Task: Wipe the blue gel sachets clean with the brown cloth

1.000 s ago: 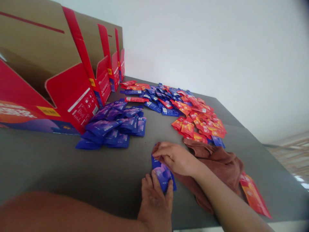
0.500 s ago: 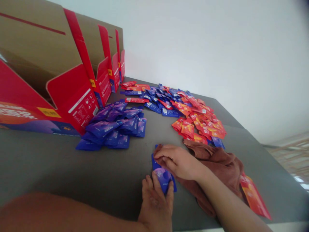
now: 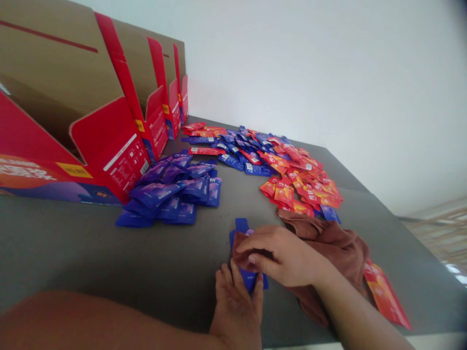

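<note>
Two hands, left hand (image 3: 235, 308) pinching one blue sachet (image 3: 250, 281), right hand (image 3: 280, 255) pinching brown cloth (image 3: 332, 248)

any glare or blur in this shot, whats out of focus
In the head view the light is soft and even, with faint shadows on the grey table; the right hand is fairly sharp; the bright patch at far right glares, the top-right corner darkens, and the wide lens bends the table edge.

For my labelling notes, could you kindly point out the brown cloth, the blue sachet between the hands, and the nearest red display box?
brown cloth (image 3: 339, 253), head view, on its bunched middle.
blue sachet (image 3: 241, 225), head view, on its top end.
red display box (image 3: 109, 150), head view, on its red front flap.
</note>
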Action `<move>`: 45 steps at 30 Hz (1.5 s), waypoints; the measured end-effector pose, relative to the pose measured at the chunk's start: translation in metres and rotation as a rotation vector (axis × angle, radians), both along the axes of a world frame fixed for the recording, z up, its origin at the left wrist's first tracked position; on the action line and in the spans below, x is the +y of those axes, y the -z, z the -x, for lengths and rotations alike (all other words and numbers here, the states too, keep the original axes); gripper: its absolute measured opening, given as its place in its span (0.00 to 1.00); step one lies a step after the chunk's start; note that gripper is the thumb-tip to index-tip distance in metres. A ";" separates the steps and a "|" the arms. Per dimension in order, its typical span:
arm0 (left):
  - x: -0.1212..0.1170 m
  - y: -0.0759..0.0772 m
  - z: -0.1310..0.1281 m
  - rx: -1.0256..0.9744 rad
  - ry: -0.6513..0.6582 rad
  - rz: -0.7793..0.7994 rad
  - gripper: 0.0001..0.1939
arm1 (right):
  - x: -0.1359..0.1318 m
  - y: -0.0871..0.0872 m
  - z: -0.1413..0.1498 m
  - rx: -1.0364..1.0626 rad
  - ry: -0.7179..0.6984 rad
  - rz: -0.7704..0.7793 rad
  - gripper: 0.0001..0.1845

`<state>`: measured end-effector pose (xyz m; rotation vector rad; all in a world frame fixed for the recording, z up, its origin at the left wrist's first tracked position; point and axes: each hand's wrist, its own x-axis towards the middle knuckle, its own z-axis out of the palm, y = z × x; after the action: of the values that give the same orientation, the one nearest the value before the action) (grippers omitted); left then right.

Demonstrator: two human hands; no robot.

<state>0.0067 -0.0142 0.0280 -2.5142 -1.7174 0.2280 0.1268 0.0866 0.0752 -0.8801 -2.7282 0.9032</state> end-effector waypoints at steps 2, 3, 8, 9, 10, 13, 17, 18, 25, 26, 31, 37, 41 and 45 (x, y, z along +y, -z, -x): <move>0.000 -0.001 0.001 -0.044 -0.005 -0.008 0.19 | -0.002 -0.002 0.000 -0.018 -0.034 0.072 0.15; 0.001 -0.002 0.001 -0.061 -0.010 -0.018 0.17 | -0.002 -0.002 0.000 -0.025 -0.036 0.092 0.15; 0.001 -0.001 0.002 -0.029 -0.017 -0.083 0.20 | 0.005 0.004 -0.002 -0.018 0.120 -0.038 0.15; 0.001 -0.001 0.002 -0.011 -0.014 -0.090 0.21 | 0.008 0.006 -0.003 -0.013 0.157 -0.084 0.17; 0.001 -0.001 0.002 0.005 -0.014 -0.094 0.22 | 0.009 0.008 -0.004 -0.011 0.188 -0.122 0.18; 0.000 -0.001 0.001 0.019 -0.010 -0.091 0.22 | 0.012 0.012 -0.005 -0.035 0.233 -0.174 0.20; 0.000 -0.002 0.002 -0.016 -0.010 -0.085 0.20 | 0.010 0.010 -0.003 -0.037 0.195 -0.178 0.20; 0.000 -0.002 0.002 -0.020 -0.010 -0.090 0.20 | 0.008 0.008 -0.002 -0.024 0.170 -0.164 0.20; 0.001 -0.003 0.003 -0.080 -0.023 -0.047 0.16 | 0.001 -0.002 -0.001 -0.011 -0.027 0.000 0.15; 0.001 -0.003 0.003 -0.077 -0.020 -0.048 0.16 | 0.002 -0.002 -0.001 -0.024 -0.025 -0.002 0.15; 0.001 -0.004 0.002 -0.028 -0.030 -0.078 0.20 | 0.010 0.006 -0.005 -0.041 0.146 -0.151 0.17; 0.000 -0.004 0.002 -0.020 -0.028 -0.072 0.20 | 0.006 0.006 -0.001 0.031 0.056 -0.117 0.19; 0.000 -0.004 0.002 -0.035 -0.017 -0.025 0.19 | 0.000 0.001 0.005 0.048 -0.083 -0.021 0.16; -0.001 -0.003 0.001 0.011 -0.018 -0.042 0.21 | 0.001 0.000 0.004 0.007 -0.055 -0.040 0.15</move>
<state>0.0054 -0.0152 0.0310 -2.4644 -1.7225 0.2037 0.1225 0.0875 0.0756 -0.7971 -2.7668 0.8558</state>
